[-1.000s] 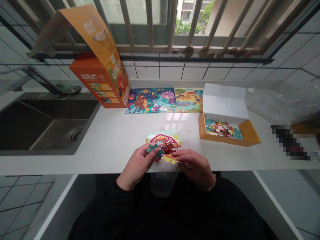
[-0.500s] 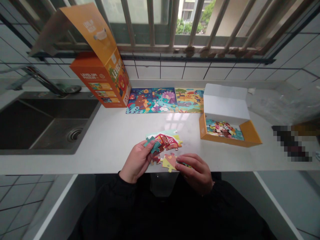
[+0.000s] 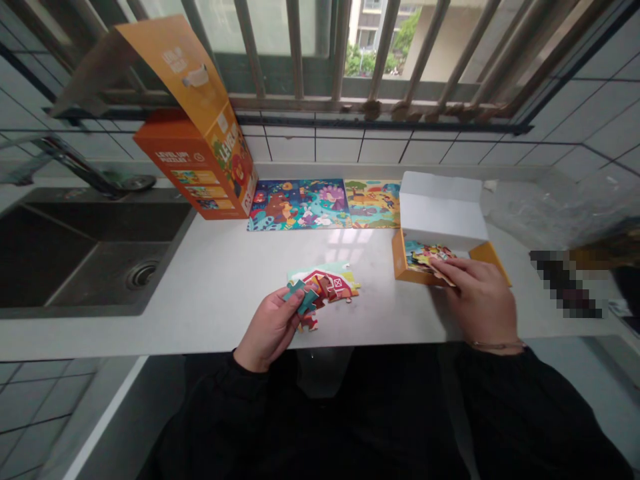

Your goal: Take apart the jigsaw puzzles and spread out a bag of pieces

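Two hands: left hand (image 3: pixel 270 327) pinches teal piece (image 3: pixel 300 298); right hand (image 3: pixel 477 300) grips pieces over orange box (image 3: pixel 400 263).

The sink (image 3: pixel 95 260) lies left in the counter (image 3: pixel 210 293). The tall box (image 3: pixel 200 167) stands behind, finished puzzles (image 3: pixel 325 203) right of it, then the open tray (image 3: pixel 440 257). The half-built puzzle (image 3: pixel 327 283) lies in front.

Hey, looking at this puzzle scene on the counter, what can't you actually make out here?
Head view only:
- Right hand covers part of the tray, so whether it grips a piece is hidden.
- Left hand hides part of the teal piece.
- Pixelated patch masks an object.
- Box small print is too small to read.
- Tap is blurred.
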Demonstrator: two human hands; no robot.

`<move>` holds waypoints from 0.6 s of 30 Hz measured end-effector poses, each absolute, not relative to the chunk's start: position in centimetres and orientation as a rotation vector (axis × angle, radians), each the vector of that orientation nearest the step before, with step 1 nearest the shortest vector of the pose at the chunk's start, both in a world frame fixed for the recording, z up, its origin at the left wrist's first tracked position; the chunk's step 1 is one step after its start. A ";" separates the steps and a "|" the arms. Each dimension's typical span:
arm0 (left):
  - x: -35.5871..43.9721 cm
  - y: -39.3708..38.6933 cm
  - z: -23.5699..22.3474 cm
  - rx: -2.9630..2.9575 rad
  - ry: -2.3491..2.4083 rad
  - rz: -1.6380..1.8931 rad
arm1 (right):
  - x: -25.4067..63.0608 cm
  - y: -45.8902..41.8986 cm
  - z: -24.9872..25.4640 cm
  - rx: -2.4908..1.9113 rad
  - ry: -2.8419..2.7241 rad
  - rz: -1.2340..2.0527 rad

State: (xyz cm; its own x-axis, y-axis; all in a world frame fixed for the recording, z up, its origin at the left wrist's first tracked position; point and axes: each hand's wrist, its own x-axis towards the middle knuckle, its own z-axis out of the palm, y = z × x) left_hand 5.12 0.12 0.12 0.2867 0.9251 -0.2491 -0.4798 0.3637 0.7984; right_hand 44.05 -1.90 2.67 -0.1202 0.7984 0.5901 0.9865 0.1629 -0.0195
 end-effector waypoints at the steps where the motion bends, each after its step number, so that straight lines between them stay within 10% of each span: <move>1: 5.1 0.1 0.1 0.673 0.796 1.036 | 44.6 -1.7 2.7 -1.674 -2.060 -0.503; 18: 5.1 0.0 0.2 0.708 0.822 1.014 | 43.3 -3.3 -0.8 -1.452 -2.074 -0.471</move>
